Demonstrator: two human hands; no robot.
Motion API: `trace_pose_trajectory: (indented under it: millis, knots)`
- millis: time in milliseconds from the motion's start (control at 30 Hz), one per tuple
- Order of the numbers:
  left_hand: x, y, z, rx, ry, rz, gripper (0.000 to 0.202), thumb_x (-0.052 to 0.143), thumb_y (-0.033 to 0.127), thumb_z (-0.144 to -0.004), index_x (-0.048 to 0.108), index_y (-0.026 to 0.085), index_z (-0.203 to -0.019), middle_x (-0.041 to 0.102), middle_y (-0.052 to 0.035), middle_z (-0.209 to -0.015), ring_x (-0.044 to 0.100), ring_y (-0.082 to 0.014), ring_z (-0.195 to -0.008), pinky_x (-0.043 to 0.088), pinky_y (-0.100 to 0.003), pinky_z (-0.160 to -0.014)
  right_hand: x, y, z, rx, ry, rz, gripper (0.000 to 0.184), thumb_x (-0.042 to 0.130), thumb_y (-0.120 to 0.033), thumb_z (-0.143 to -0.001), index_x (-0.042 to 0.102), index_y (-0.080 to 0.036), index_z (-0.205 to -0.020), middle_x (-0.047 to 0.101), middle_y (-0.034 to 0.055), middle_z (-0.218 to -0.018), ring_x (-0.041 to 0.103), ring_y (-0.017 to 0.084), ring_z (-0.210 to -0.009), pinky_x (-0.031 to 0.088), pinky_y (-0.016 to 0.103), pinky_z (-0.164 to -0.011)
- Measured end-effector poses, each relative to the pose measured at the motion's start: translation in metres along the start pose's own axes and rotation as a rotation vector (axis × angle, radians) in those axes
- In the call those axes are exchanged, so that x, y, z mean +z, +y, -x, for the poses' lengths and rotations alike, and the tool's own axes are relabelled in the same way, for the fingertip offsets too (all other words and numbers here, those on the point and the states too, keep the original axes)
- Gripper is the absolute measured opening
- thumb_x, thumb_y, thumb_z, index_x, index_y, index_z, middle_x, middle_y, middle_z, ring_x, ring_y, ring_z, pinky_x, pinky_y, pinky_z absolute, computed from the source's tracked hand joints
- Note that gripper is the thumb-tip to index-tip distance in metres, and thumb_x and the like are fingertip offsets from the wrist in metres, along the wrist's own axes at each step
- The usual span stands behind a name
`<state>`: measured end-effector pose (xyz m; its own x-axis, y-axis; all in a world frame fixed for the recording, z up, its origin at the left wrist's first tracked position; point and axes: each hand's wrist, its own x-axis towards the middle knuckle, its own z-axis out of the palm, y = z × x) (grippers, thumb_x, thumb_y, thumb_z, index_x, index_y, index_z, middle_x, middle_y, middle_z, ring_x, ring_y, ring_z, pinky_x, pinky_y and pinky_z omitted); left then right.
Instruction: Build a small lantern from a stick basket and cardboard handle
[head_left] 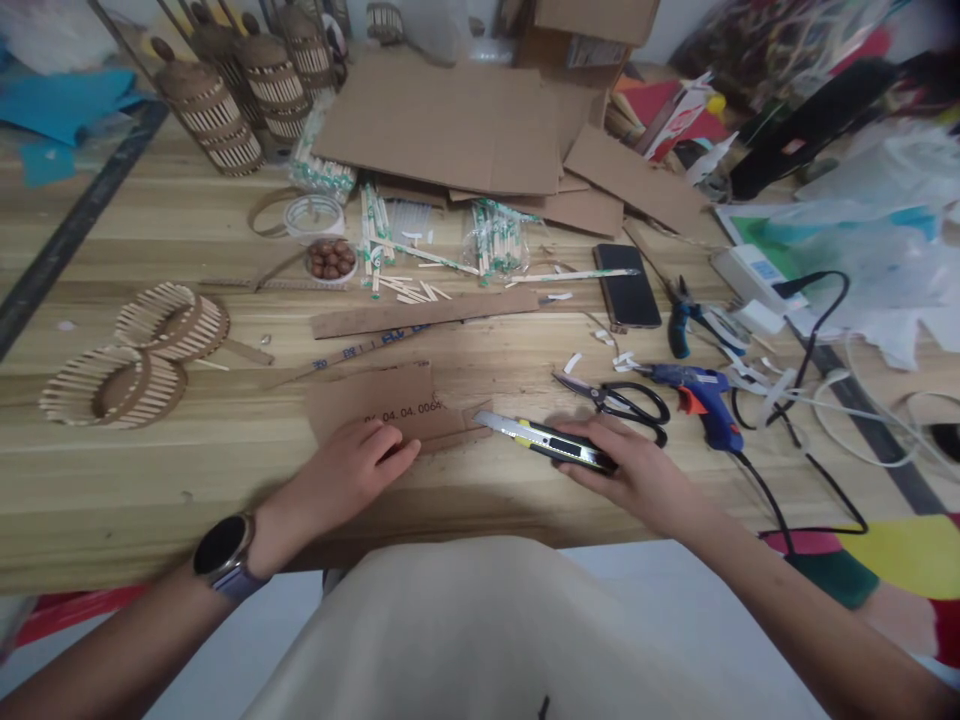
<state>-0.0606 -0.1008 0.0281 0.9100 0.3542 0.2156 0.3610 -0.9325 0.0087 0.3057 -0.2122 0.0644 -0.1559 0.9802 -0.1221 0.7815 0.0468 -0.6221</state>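
My right hand is closed around a yellow and black utility knife, its long metal blade pointing left. The blade tip touches or hovers just over the right end of a small brown cardboard piece; I cannot tell which. That cardboard lies flat near the table's front edge and carries printed black digits. My left hand holds its near edge down, fingers curled and the thumb pointing right. Behind the cardboard are a long cardboard strip and a thinner strip with blue print.
Right of the knife lie black-handled scissors, a blue glue gun with its cable, pliers and a phone. Two joined stick-walled rings stand at left. Farther back are a bowl of brown balls and stacked cardboard.
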Motion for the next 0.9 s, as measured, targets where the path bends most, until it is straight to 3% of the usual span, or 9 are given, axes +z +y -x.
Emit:
trace_pose_trajectory:
  millis: [100, 300, 433, 633, 900]
  knots:
    - [-0.005, -0.003, 0.002, 0.032, -0.049, -0.043, 0.044, 0.042, -0.001, -0.092, 0.059, 0.022, -0.126, 0.061, -0.0033, -0.087, 0.056, -0.0190, -0.079, 0.048, -0.031, -0.070, 0.002, 0.004, -0.001, -0.079, 0.063, 0.126, 0.036, 0.060, -0.041, -0.095, 0.067, -0.025, -0.127, 0.068, 0.0114, -0.103, 0.067, 0.028, -0.098, 0.059, 0.043, -0.086]
    - [-0.012, 0.003, -0.004, 0.064, -0.129, -0.121, 0.056, 0.043, -0.004, -0.090, 0.048, 0.021, -0.140, 0.059, -0.0012, -0.084, 0.056, -0.0188, -0.078, 0.047, -0.031, -0.070, 0.006, 0.005, -0.009, -0.112, 0.113, 0.205, 0.041, 0.056, -0.042, -0.099, 0.064, -0.026, -0.135, 0.065, 0.0125, -0.109, 0.065, 0.029, -0.105, 0.058, 0.046, -0.090]
    - [-0.012, 0.006, -0.011, 0.040, -0.170, -0.159, 0.057, 0.042, -0.004, -0.090, 0.044, 0.016, -0.143, 0.060, -0.0022, -0.084, 0.058, -0.0198, -0.078, 0.047, -0.032, -0.069, 0.006, 0.004, -0.020, -0.112, 0.122, 0.244, 0.043, 0.054, -0.042, -0.099, 0.064, -0.024, -0.137, 0.065, 0.0145, -0.111, 0.066, 0.030, -0.105, 0.058, 0.047, -0.089]
    - [-0.003, 0.004, -0.016, -0.044, -0.180, -0.117, 0.059, 0.041, -0.003, -0.089, 0.044, 0.017, -0.144, 0.061, -0.0033, -0.086, 0.060, -0.0206, -0.078, 0.047, -0.032, -0.066, 0.004, 0.008, -0.038, -0.150, 0.099, 0.326, 0.048, 0.049, -0.042, -0.101, 0.059, -0.024, -0.144, 0.066, 0.0158, -0.114, 0.066, 0.032, -0.108, 0.059, 0.047, -0.089]
    - [-0.001, 0.005, -0.015, -0.073, -0.203, -0.087, 0.061, 0.040, -0.003, -0.088, 0.042, 0.017, -0.145, 0.061, -0.0022, -0.086, 0.060, -0.0195, -0.074, 0.044, -0.030, -0.062, 0.005, 0.013, -0.031, -0.159, 0.092, 0.416, 0.050, 0.043, -0.045, -0.103, 0.059, -0.021, -0.144, 0.067, 0.0160, -0.112, 0.067, 0.032, -0.104, 0.061, 0.045, -0.083]
